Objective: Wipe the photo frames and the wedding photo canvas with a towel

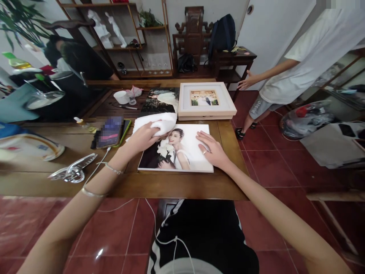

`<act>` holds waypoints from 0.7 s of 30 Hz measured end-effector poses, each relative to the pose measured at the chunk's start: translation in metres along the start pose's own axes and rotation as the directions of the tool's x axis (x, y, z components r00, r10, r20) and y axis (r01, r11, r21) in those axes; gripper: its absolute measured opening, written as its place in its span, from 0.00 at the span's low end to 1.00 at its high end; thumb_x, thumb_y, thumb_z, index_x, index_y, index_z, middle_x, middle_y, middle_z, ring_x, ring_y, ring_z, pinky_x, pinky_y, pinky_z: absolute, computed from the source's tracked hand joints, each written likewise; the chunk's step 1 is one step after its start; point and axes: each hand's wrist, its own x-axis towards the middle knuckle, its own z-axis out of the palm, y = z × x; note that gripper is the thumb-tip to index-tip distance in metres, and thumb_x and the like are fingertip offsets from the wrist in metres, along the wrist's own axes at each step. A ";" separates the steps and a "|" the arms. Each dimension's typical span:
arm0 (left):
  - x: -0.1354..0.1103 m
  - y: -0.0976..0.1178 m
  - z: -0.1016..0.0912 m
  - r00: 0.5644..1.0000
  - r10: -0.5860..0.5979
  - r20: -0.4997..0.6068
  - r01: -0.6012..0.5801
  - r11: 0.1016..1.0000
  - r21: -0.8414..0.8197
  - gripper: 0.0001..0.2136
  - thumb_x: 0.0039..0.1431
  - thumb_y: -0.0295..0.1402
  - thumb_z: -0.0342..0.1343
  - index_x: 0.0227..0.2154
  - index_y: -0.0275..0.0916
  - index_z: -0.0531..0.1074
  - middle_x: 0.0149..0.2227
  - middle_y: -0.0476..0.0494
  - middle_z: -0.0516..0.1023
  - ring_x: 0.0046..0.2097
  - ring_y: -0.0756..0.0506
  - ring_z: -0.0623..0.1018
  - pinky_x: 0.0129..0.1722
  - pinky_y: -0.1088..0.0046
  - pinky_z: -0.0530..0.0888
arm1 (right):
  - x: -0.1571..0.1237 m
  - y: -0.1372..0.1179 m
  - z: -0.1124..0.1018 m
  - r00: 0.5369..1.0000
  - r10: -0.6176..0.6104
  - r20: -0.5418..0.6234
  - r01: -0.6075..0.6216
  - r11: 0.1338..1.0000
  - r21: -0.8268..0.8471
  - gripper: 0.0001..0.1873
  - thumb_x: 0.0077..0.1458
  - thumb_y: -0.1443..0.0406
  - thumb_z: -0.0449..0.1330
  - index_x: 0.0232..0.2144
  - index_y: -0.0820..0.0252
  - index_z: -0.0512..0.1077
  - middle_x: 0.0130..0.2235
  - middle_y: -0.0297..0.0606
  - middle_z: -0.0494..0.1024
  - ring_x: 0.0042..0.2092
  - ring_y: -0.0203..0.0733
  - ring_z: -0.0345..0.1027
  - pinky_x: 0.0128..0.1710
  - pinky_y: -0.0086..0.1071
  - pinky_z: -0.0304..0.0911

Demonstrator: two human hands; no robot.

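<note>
A photo panel (196,160) with a portrait lies flat on the wooden table in front of me. My left hand (146,136) is closed on a white cloth (164,123), which rests over the panel's upper left corner. The fingertips are partly hidden by the cloth. On the panel's right side my right hand (211,149) lies flat with its fingers stretched out, a ring on one of them. Behind the cloth lies another dark photo panel (151,101). A framed picture (230,102) in a pale frame sits at the back right, on top of another frame.
Left on the table (119,186) are phones (110,131), a silver clip-like object (72,169), a dropper bottle (85,125) and a white cup (121,97). A white cable runs down past the table edge. A person (308,64) stands at right; another person (76,57) bends down at back left.
</note>
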 end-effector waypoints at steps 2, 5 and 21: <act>0.005 0.001 0.004 1.000 0.026 -0.015 -0.026 1.000 0.007 0.16 0.66 0.36 0.44 0.41 0.35 0.76 0.56 0.33 0.74 0.61 0.34 0.70 0.62 0.54 0.65 | 0.000 0.000 0.000 1.000 0.007 0.001 -0.007 1.000 0.006 0.21 0.62 0.63 0.54 0.55 0.55 0.73 0.62 0.41 0.70 0.66 0.48 0.57 0.67 0.51 0.53; -0.005 0.015 0.006 0.996 0.090 -0.012 -0.090 0.996 0.000 0.16 0.65 0.32 0.43 0.45 0.35 0.76 0.63 0.34 0.68 0.66 0.35 0.63 0.65 0.50 0.59 | 0.000 0.000 0.000 1.000 0.006 0.004 -0.006 1.000 0.005 0.21 0.62 0.63 0.53 0.55 0.54 0.73 0.62 0.41 0.70 0.67 0.48 0.57 0.67 0.52 0.53; -0.131 0.090 -0.031 0.981 0.156 0.112 -0.134 0.975 -0.177 0.20 0.68 0.33 0.42 0.22 0.41 0.73 0.63 0.45 0.69 0.62 0.38 0.71 0.61 0.60 0.69 | 0.000 -0.001 -0.002 1.000 0.017 0.015 -0.017 1.000 -0.002 0.20 0.62 0.63 0.53 0.55 0.54 0.73 0.62 0.40 0.70 0.66 0.47 0.57 0.67 0.50 0.54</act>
